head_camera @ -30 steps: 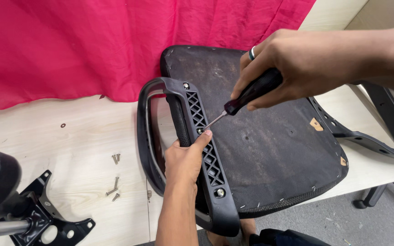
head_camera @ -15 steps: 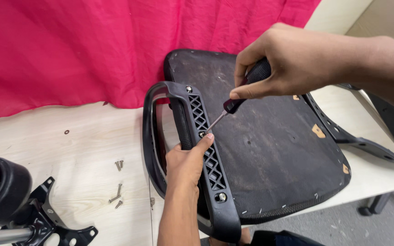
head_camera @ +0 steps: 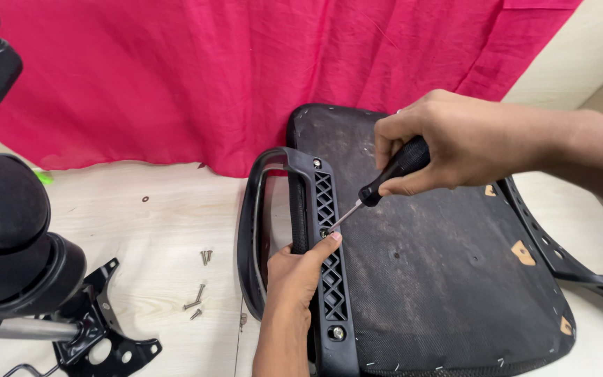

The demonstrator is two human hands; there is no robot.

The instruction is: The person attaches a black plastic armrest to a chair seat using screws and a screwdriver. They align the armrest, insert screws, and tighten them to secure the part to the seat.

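The scene is bright and evenly lit, with soft light that seems to fall from above. Shadows are faint: a thin one lies under the loose screws point(head_camera: 200, 297) on the pale table point(head_camera: 141, 237), and a darker one sits beneath the black armrest point(head_camera: 256, 230). The red cloth point(head_camera: 211, 77) is vivid, its folds gently shaded. The dark seat underside point(head_camera: 441, 279) shows fine texture without glare. Focus is sharp at the centre, on the screwdriver point(head_camera: 385, 185). The black chair parts point(head_camera: 8, 237) at the left edge look slightly soft and stretched.
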